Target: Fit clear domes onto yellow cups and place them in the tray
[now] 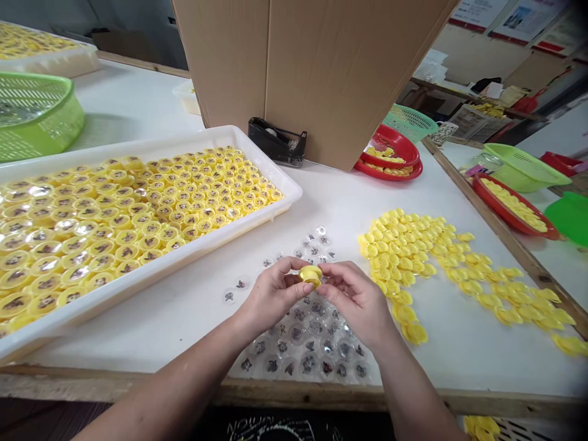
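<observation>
Between the fingertips of both hands is a small round yellow plastic piece (310,274), held over the table. My left hand (274,293) pinches it from the left, and my right hand (353,294) grips its other side. Under and around the hands lie many clear round discs with small dark printed pictures (309,362). To the right of my right hand spreads a pile of loose yellow pieces (399,242). On the left, a white tray (271,211) is filled with rows of yellow pieces topped by printed discs.
A large cardboard box (316,73) stands behind, with a black tape dispenser (278,142) before it. Red plates (397,171) with yellow pieces sit to its right. A green basket (50,125) stands far left. Wooden strips edge the white table (340,190).
</observation>
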Demonstrator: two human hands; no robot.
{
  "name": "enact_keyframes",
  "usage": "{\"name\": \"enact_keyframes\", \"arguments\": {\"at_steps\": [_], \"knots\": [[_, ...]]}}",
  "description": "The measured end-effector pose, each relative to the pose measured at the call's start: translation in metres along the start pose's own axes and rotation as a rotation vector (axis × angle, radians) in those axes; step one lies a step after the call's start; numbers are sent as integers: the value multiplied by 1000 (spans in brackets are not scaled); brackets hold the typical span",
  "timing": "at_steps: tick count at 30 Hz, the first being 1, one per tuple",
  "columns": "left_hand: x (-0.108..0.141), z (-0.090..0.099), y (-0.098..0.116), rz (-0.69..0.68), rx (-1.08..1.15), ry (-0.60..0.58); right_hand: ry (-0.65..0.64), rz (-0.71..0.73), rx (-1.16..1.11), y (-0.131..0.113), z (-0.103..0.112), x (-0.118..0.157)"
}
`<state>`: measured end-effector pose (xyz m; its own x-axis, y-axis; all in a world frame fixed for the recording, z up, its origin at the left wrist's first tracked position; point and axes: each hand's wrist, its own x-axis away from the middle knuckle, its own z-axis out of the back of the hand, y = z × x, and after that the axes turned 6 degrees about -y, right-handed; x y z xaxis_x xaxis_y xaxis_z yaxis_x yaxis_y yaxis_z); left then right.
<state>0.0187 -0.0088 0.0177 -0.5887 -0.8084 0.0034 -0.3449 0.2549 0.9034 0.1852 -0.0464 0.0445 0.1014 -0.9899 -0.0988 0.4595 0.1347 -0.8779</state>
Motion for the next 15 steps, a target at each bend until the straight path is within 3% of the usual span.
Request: {"name": "enact_keyframes", "arguments": {"at_steps": [4, 10, 15], "knots": [[-1, 1, 0, 7, -124, 42, -16, -96, -170, 8, -10, 0], [-1, 1, -2, 38, -245, 107, 36, -89, -221, 18, -22, 5], [-3, -1, -3, 102, -256, 110, 57, -232, -319, 33, -23, 3]]}}
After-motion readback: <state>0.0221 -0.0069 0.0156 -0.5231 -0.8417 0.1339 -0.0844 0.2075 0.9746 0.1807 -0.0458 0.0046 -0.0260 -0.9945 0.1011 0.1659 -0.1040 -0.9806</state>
